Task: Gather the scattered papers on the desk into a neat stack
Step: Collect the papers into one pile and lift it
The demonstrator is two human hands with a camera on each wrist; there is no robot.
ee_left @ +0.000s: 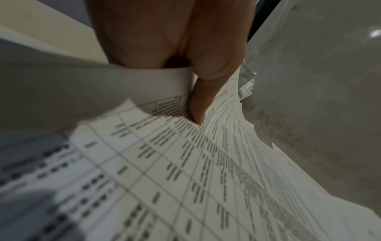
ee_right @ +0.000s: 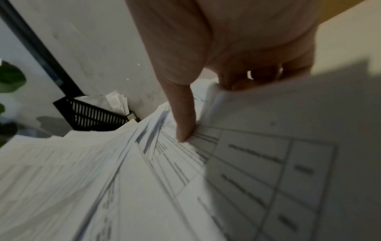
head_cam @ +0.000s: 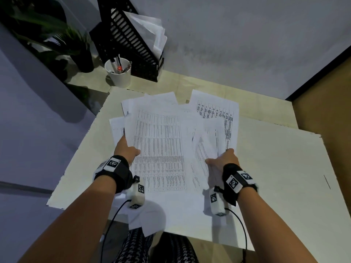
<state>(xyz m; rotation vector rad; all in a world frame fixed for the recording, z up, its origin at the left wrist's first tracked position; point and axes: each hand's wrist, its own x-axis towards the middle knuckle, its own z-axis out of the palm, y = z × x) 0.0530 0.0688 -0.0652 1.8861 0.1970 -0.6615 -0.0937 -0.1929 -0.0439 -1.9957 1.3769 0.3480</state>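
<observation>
A loose, fanned pile of printed papers (head_cam: 161, 141) with tables lies in the middle of the desk, between both hands. My left hand (head_cam: 126, 149) grips the pile's left edge, thumb on top and fingers hidden underneath; the left wrist view shows the thumb (ee_left: 198, 104) pressed onto the papers (ee_left: 185, 163). My right hand (head_cam: 223, 160) grips the right-hand sheets the same way, its thumb (ee_right: 183, 117) lying on the papers (ee_right: 144, 179) and its fingers curled below. One sheet (head_cam: 214, 111) pokes out at the far right of the pile.
The papers rest on a white board (head_cam: 275, 168) over the wooden desk (head_cam: 281, 112). At the back left stand a white pen cup (head_cam: 118, 73), a black file rack (head_cam: 131, 44) holding more papers, and a potted plant (head_cam: 57, 38). A grey wall rises behind.
</observation>
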